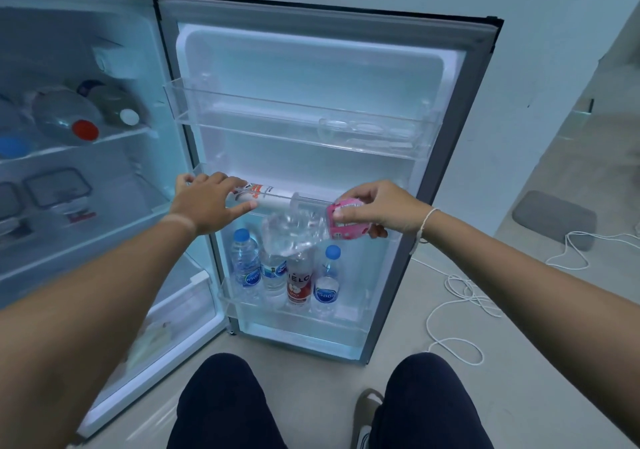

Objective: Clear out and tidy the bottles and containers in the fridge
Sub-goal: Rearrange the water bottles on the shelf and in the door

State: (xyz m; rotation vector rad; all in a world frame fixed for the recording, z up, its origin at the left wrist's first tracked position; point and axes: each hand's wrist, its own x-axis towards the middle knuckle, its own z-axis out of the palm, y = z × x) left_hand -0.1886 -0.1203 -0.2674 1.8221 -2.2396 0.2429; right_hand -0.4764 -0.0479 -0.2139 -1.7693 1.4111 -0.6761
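The fridge door (311, 60) stands open in front of me. My left hand (207, 202) grips a white labelled bottle (273, 197) lying sideways in the middle door shelf. My right hand (377, 209) holds a clear crumpled bottle with a pink label (341, 221) tilted over the same shelf. Below, the bottom door shelf (298, 324) holds several upright bottles: blue-capped water bottles (246, 265) and a red-labelled drink (298, 284). Inside the fridge, a red-capped bottle (69, 117) and a white-capped bottle (121, 105) lie on a shelf.
The top door shelf (298, 119) holds only a clear egg tray. Lidded containers (57, 189) sit on a lower fridge shelf. A white cable (457, 296) loops on the floor at right, beside a grey pad (554, 220). My knees are at the bottom.
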